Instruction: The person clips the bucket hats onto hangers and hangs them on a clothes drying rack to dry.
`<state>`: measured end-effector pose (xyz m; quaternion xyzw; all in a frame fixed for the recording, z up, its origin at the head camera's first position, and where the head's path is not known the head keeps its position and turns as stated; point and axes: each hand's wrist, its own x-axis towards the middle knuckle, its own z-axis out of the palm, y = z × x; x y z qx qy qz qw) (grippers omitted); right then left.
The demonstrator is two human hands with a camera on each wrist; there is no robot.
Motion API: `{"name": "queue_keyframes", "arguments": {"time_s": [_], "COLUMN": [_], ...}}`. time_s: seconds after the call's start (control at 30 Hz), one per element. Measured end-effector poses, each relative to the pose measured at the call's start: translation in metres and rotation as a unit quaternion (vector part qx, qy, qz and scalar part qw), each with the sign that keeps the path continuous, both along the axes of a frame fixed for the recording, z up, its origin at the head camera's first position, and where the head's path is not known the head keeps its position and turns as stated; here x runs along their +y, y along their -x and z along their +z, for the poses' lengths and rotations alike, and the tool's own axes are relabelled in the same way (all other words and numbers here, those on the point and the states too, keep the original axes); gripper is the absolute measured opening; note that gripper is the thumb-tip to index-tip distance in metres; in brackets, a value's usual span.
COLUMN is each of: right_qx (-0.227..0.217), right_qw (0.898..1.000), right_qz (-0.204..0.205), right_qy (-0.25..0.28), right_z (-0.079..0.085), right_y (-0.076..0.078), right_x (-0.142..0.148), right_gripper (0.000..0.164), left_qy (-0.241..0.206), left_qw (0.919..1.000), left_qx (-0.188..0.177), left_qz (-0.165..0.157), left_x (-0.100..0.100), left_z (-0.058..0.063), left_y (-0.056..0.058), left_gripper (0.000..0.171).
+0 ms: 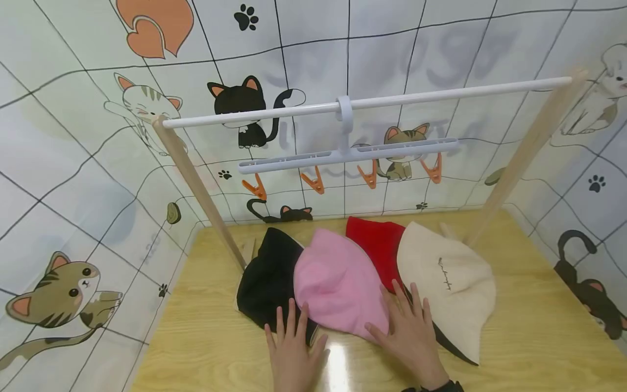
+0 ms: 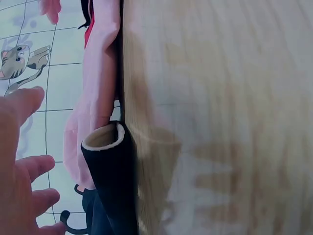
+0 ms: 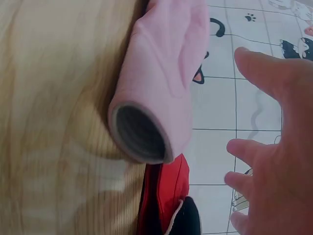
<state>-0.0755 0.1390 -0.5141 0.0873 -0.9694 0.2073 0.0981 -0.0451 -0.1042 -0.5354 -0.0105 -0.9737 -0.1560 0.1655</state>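
Four bucket hats overlap in a row on the wooden table: a black hat (image 1: pixel 266 277), a pink hat (image 1: pixel 338 283), a red hat (image 1: pixel 377 245) and a cream hat (image 1: pixel 448 288) with small dark lettering. My left hand (image 1: pixel 294 354), fingers spread, is over the near edge of the black hat in the head view. The right hand (image 1: pixel 411 337) spreads its fingers where the pink, red and cream hats meet. Both wrist views show the fingers apart from the hats, gripping nothing. The rolled brim of the pink hat (image 3: pixel 156 88) faces the right wrist camera.
Behind the hats, a white rod (image 1: pixel 441 95) spans two wooden posts (image 1: pixel 196 185). From it hangs a pale hanger (image 1: pixel 348 155) with several orange clips (image 1: pixel 313 181). Walls printed with cats and grid lines enclose the table (image 1: pixel 196 337) at the back and sides.
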Motion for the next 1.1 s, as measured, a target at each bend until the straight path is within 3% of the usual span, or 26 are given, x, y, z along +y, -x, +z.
{"name": "queue_keyframes", "arguments": {"time_s": [0.1,0.3,0.47,0.67,0.9,1.1], "right_qx": [0.026,0.097,0.032,-0.052,-0.058,-0.048], "right_qw": [0.999,0.988,0.987,0.987,0.988,0.989], "right_qz": [0.021,0.054,0.013,-0.012,-0.004,0.003], "right_qy": [0.020,0.104,0.155,0.150,0.142,0.142], "right_z": [-0.004,-0.005,0.003,0.007,0.008,0.006], "right_y": [0.002,0.006,0.000,0.001,0.000,0.000], "right_x": [0.000,0.001,-0.002,-0.005,-0.008,-0.011], "right_gripper": [0.071,0.036,0.024,0.023,0.021,0.019], "left_qy": [-0.024,-0.092,-0.126,-0.158,-0.227,-0.290], "left_qw": [0.9995,0.9939,0.9906,0.9833,0.9624,0.9378], "left_qx": [-0.017,-0.055,-0.014,0.015,0.085,0.070], "left_qz": [0.010,0.026,0.051,0.089,0.123,0.178], "left_x": [-0.002,-0.009,-0.024,-0.045,-0.065,-0.082], "left_z": [0.000,0.002,0.002,-0.003,-0.011,-0.009], "left_y": [0.000,0.005,0.012,0.022,0.030,0.039], "left_gripper": [0.070,0.062,0.054,0.042,0.036,0.039]}}
